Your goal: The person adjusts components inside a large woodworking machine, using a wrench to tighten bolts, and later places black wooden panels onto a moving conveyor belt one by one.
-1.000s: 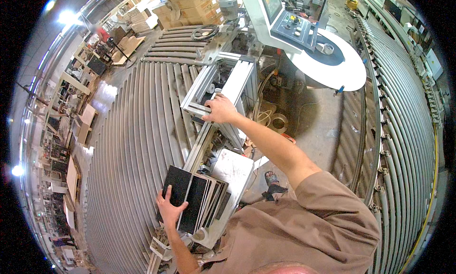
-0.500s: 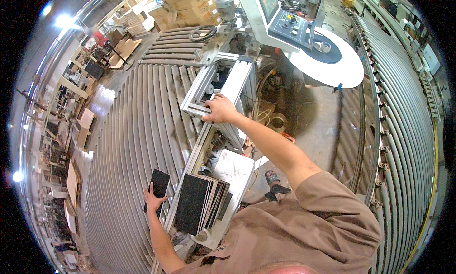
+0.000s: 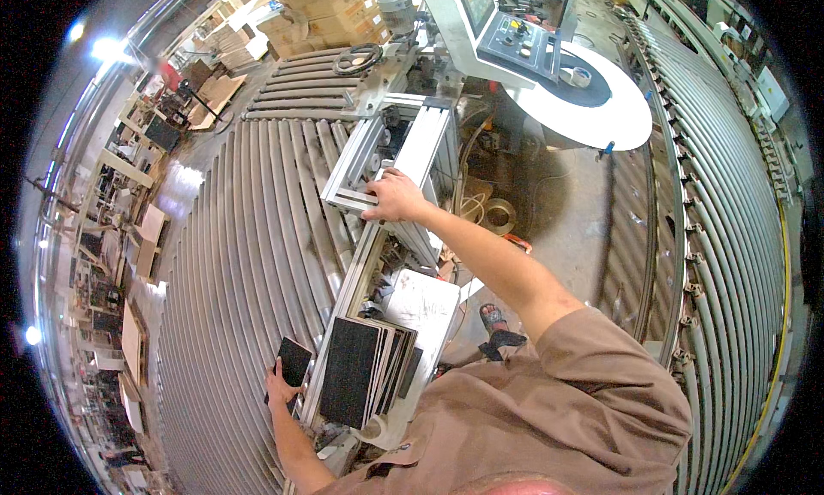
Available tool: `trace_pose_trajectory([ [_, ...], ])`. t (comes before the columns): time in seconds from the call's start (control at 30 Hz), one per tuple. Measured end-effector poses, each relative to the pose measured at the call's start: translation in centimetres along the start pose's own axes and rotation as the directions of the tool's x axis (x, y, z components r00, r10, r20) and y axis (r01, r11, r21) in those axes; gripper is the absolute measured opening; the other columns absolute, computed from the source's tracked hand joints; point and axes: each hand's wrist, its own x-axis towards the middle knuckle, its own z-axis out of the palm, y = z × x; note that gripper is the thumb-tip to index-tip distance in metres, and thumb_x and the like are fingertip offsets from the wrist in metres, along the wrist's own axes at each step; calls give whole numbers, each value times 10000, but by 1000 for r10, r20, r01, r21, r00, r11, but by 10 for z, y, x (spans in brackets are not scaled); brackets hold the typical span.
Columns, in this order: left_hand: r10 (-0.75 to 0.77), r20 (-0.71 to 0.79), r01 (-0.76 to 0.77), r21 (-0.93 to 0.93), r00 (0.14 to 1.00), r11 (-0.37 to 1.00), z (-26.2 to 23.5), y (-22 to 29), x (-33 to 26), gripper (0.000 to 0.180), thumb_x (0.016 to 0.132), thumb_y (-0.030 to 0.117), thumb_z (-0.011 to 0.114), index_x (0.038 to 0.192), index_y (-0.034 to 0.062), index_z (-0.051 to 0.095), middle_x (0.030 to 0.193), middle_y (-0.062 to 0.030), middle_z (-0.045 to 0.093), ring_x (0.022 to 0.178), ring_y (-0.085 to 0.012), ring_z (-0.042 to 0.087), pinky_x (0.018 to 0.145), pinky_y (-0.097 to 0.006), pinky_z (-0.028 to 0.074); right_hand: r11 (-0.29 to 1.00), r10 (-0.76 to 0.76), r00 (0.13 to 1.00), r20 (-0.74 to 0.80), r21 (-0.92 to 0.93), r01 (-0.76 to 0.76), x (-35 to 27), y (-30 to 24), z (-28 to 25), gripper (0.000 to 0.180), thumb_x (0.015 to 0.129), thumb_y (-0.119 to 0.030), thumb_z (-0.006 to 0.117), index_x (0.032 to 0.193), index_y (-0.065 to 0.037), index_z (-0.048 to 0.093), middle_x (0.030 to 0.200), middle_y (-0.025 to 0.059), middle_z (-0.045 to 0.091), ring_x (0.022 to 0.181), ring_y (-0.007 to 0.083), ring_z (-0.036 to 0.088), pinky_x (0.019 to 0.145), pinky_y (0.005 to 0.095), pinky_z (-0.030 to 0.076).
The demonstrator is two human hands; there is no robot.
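My left hand [image 3: 281, 387] grips a small black panel [image 3: 295, 361] across its width, thumb on one side and fingers on the other. The panel is over the grey roller conveyor [image 3: 232, 280], near its right rail. My right hand [image 3: 396, 196] is closed over the near end of an aluminium profile frame [image 3: 421, 156] that stands at the conveyor's side. Between my body and the rail, a stack of black-faced panels [image 3: 350, 371] leans at a slant, several pale edges showing.
A white side table [image 3: 421, 302] holds the stack. Ahead stands a control console [image 3: 515, 45] beside a round white table [image 3: 631, 122]. Another roller conveyor [image 3: 721, 195] runs along the right. Cardboard boxes [image 3: 326, 19] are piled at the far left. Cables [image 3: 481, 202] lie on the floor.
My left hand has drawn the black panel nearer to me along the rollers, and less of the panel's face shows. The right hand stays on the aluminium frame.
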Motion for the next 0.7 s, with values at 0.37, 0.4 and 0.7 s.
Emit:
trace_pose_trajectory([
  [0.37,-89,108,73,143,990,987,-3,-27,-32,1525,543,397,1067,1757,198,166,1735,-218,342,1562,-436,391,1288,-572,348,1000,18,997,69,-21,-16,4,-2,-2,704,859,-635,732,1325,-108,757,1189,186,770,1296,345,645,1311,444,317],
  [0.4,-79,122,56,184,989,981,-1,-24,-34,1466,570,397,1054,1750,188,210,1719,-205,388,1549,-422,419,1290,-570,342,999,23,997,79,-23,-22,3,-1,-3,705,858,-635,735,1328,-110,757,1196,185,769,1298,346,644,1311,443,318],
  [0.7,-122,172,136,-71,977,988,4,-39,-15,754,941,411,781,1605,139,547,1452,-212,687,1395,-405,609,1302,-548,310,1000,-3,999,53,24,2,6,-12,-2,722,840,-641,758,1340,-120,759,1200,184,772,1309,355,641,1306,452,329],
])
